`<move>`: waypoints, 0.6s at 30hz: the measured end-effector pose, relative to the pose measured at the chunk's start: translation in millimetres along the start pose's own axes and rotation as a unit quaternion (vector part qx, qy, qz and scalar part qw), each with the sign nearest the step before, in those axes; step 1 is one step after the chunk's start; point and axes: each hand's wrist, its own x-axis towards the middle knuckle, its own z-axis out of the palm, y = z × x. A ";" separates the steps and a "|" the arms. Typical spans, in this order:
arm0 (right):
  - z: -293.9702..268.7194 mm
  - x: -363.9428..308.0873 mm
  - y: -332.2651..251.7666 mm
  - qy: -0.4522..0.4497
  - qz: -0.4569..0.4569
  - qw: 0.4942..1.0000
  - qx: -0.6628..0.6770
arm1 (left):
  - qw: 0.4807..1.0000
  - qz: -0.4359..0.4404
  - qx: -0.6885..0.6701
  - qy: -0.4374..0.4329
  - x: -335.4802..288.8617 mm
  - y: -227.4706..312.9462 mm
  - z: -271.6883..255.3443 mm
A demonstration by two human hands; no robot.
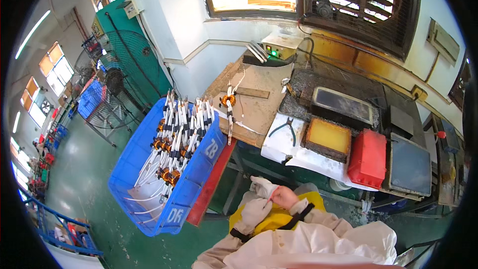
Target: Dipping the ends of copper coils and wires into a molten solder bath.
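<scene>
My left hand (256, 211), in a white glove, is closed in front of my body, its fingers pinching beside the right hand. The back of my right hand (285, 197) is bare, and a loose white glove (263, 188) reaches out past its fingers and hides them. Between the hands the left fingers seem to grip the edge of that glove. Both hands are over a yellow cloth (275, 217) at my lap. On the bench ahead lies a copper-wound ring coil (228, 100) with white leads, apart from both hands.
Left of me, a blue crate (130, 167) holds several similar coils with white leads. On the bench are pliers (284, 130), a tray of yellow material (327, 139), a red box (367, 158), a dark-topped box (343, 105) and a small powered unit (279, 47). A large fan (117, 79) stands behind.
</scene>
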 end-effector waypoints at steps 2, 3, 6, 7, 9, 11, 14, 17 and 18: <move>-21.6 -7.1 -8.8 -0.051 0.040 0.973 -0.223 | 1.000 0.017 0.014 -0.011 5.8 4.7 -0.4; -12.6 -8.1 -9.3 -0.048 0.042 0.973 -0.221 | 0.999 0.040 0.030 -0.018 10.2 5.6 -1.8; 17.4 40.5 -10.5 0.012 0.017 0.989 0.145 | 0.991 0.099 0.075 0.049 24.7 13.5 -8.6; 9.0 76.9 -4.7 -0.025 0.022 0.990 -0.137 | 0.990 0.106 0.076 0.047 27.6 19.3 -8.2; 24.7 89.5 19.3 -0.025 0.117 0.989 0.081 | 0.975 0.136 0.166 0.059 19.0 23.1 -10.6; 47.2 71.0 13.3 -0.026 0.205 0.860 0.467 | 0.969 0.136 0.202 0.051 9.1 16.6 -17.3; 46.5 68.3 47.3 -0.109 0.092 0.868 0.475 | 0.964 0.166 0.201 0.048 3.3 13.4 -15.2; 19.8 121.6 141.3 -0.191 0.064 0.755 0.624 | 0.964 0.172 0.197 0.036 14.6 25.1 -9.9; 18.5 132.2 159.5 -0.250 -0.001 0.685 0.684 | 0.967 0.142 0.207 0.048 14.6 28.3 -8.2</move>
